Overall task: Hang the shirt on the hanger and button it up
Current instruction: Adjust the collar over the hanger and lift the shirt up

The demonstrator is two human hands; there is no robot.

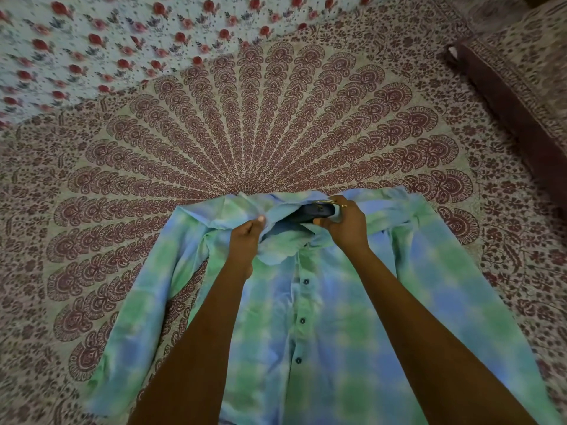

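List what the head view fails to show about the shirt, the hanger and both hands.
Hanger: only a dark stretch shows in the collar opening; shirt and right hand cover the rest.
Shirt hem: cut off by the bottom edge.
Left hand: fingers tucked under collar fabric.
Buttons: too small and blurred to tell whether fastened.

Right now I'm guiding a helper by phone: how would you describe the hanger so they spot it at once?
On the maroon mandala bedspread lies a blue-and-green shirt, front up. At its collar, between the left hand and the right hand, the hanger shows as a dark bar in the neck opening. It is one long dark piece, unlike the small round buttons below.
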